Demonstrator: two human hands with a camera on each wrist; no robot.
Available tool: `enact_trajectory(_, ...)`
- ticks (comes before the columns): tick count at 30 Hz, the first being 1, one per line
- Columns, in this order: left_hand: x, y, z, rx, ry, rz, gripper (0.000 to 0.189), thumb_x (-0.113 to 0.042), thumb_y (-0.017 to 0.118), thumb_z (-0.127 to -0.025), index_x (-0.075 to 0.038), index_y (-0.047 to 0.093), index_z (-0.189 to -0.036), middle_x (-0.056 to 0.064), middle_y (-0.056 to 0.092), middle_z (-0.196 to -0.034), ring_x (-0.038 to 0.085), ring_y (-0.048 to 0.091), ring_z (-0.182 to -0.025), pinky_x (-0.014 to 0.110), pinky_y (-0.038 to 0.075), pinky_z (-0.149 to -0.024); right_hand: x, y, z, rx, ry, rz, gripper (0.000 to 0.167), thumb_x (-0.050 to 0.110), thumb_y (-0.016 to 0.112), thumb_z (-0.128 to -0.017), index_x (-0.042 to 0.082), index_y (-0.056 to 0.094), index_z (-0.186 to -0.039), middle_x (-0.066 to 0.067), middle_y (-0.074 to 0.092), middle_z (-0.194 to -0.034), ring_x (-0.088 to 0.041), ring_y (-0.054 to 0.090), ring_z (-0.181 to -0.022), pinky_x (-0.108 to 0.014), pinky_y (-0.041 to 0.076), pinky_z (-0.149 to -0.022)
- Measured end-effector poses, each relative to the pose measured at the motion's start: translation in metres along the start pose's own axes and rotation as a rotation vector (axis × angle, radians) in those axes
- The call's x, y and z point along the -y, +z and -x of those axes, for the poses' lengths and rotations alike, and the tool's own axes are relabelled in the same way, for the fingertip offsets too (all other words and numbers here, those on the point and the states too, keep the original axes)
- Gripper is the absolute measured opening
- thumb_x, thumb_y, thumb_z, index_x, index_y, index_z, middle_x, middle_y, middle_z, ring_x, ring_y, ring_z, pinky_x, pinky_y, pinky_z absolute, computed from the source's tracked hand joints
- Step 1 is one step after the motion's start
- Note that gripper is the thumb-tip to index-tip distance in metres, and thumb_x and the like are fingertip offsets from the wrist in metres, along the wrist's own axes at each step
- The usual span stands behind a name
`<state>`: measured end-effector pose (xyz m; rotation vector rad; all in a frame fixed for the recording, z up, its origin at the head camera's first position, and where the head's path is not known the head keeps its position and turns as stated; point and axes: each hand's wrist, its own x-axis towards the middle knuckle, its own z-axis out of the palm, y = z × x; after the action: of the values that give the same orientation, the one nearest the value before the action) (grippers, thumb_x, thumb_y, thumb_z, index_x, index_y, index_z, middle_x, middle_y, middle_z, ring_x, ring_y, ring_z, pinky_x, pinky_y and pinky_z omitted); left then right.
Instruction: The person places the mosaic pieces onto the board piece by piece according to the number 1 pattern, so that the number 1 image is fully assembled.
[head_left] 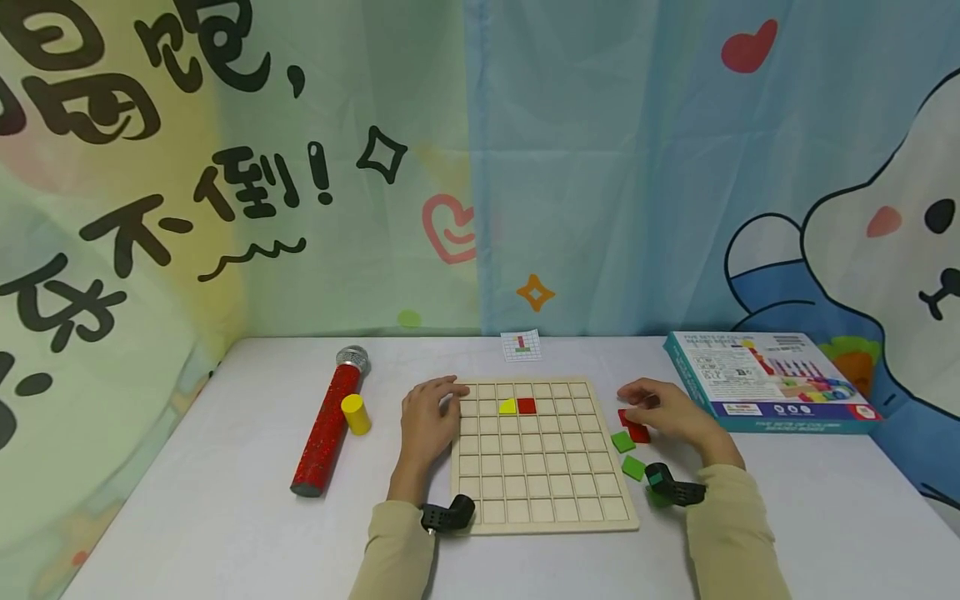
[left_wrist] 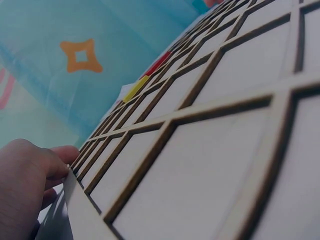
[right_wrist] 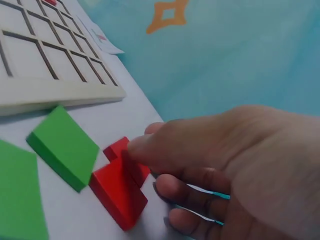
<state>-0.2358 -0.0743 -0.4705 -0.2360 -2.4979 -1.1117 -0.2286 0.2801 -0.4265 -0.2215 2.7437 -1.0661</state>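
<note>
My left hand (head_left: 430, 421) rests at the upper left corner of a wooden grid board (head_left: 545, 531), its fingertips touching the rim. A yellow tile (head_left: 507, 407) and a red square tile (head_left: 527, 406) sit side by side in the board's second row. Beyond the board's right edge, my right hand (head_left: 670, 411) reaches over two loose red tiles (right_wrist: 117, 192). Its thumb lies over the farther one, while the index finger stays apart from the thumb in the head view. Close by lie several green tiles (right_wrist: 65, 147), one partly hidden under the right wrist camera.
A red microphone (head_left: 326, 442) lies at left with a yellow cylinder (head_left: 356, 414) against it. Behind the board is a small pattern card (head_left: 521, 354). The game box (head_left: 772, 383) lies at the back right, before a printed curtain (head_left: 600, 167).
</note>
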Motion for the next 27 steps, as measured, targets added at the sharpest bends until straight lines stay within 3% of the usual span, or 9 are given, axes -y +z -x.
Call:
enact_trajectory(11,-0.001,-0.001,0.0,-0.002,0.009,-0.016,0.018,-0.007,0.059,-0.088,-0.013,0.075,-0.094,0.008,0.067,-0.118,0.03,0.055,-0.116,0.053,0.032,-0.106,-0.003,0.012,-0.008,-0.122,0.035,0.019,0.027,0.019,0.059,-0.091,0.002,0.062,-0.111,-0.01,0.06,-0.093,-0.019,0.05,-0.081,-0.027,0.043,-0.069)
enact_trajectory(20,0.0,0.0,0.0,0.011,-0.002,-0.01,0.019,-0.008,0.058,-0.089,-0.015,0.074,-0.096,0.007,0.066,-0.121,0.03,0.054,-0.118,0.052,0.029,-0.109,0.0,0.01,-0.006,-0.077,0.063,0.024,0.037,0.022,0.066,-0.086,0.002,0.059,-0.116,-0.015,0.055,-0.103,-0.024,0.048,-0.09,-0.027,0.042,-0.072)
enact_trajectory(27,0.0,0.0,-0.001,0.014,0.003,-0.002,0.019,-0.008,0.058,-0.089,-0.015,0.074,-0.097,0.007,0.066,-0.121,0.03,0.053,-0.118,0.052,0.029,-0.109,0.0,0.013,-0.006,-0.119,0.099,0.02,0.038,0.025,0.064,-0.087,0.002,0.058,-0.116,-0.013,0.053,-0.102,-0.024,0.047,-0.09,-0.027,0.04,-0.07)
